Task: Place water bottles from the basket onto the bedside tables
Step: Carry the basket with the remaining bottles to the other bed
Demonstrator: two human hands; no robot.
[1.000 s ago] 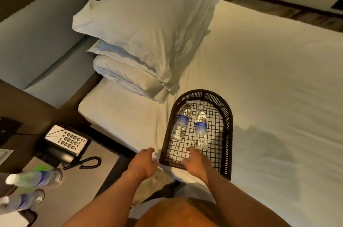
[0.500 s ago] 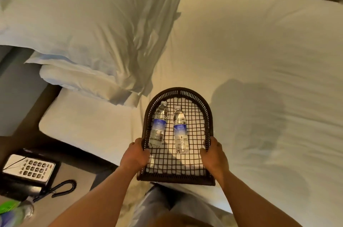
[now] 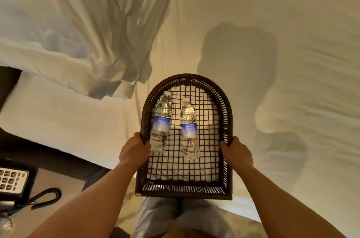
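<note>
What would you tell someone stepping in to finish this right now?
Left hand grips the wicker basket's left rim; right hand grips its right rim.
Two water bottles lie side by side inside, caps pointing away from you, over the bed.
Done: basket in hand.
Left: carry it to a bedside table; the one with the telephone is at lower left. Take both bottles out.

Dark wicker basket [image 3: 228, 113], two clear blue-labelled water bottles [image 3: 161, 123] lying side by side inside
</note>
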